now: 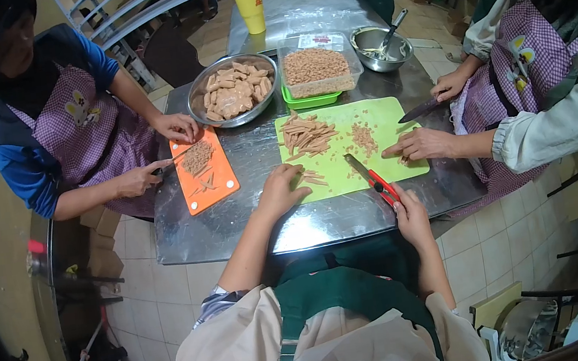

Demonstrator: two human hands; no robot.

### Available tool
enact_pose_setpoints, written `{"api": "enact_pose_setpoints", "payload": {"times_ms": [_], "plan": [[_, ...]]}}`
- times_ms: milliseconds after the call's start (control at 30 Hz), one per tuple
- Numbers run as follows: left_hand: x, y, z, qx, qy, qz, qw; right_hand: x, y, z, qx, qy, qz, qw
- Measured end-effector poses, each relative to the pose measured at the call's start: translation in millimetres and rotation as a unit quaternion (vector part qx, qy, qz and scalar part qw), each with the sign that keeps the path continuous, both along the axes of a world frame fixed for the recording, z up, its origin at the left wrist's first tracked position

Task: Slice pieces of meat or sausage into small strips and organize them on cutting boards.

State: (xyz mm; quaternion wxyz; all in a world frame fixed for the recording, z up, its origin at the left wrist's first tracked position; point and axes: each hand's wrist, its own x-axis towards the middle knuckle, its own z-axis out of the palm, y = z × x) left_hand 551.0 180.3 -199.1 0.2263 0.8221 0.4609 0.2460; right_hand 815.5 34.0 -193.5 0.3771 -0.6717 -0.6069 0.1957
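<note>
My right hand (412,214) grips a red snap-off utility knife (380,186), its blade out and its tip over the lime-green cutting mat (344,190). On the mat's near left edge rests my left hand (280,191), thumb and fingers apart, beside a few light-brown strips (314,178). Whether the fingertips touch those strips I cannot tell. A larger heap of similar strips (309,133) lies farther back on the same mat. To its right are small cut bits (363,138), with more crumbs scattered around the knife blade.
A co-worker's hand (420,144) touches the mat's right side; their other holds a dark knife (418,110). On the left, another person cuts on an orange board (216,186). Behind stand a metal bowl of brown pieces (273,96), a plastic tub (321,89) and a mixing bowl (386,64).
</note>
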Motion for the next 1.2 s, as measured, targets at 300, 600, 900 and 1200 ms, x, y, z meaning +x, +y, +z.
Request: {"api": "enact_pose_setpoints", "payload": {"times_ms": [300,600,900,1200], "plan": [[15,7,-10,0.118,0.060,-0.010,0.991,-18,-2,-5,-0.035,-0.001,0.027,0.999],[26,5,-15,0.081,-0.022,0.015,0.996,-18,11,23,-0.120,0.031,0.011,0.992],[13,10,-1,-0.051,-0.043,-0.015,0.998,-30,9,-4,0.004,0.079,0.025,0.997],[43,31,-2,0.071,0.136,-0.092,0.984,-39,8,-2,0.045,0.086,0.007,0.995]]}}
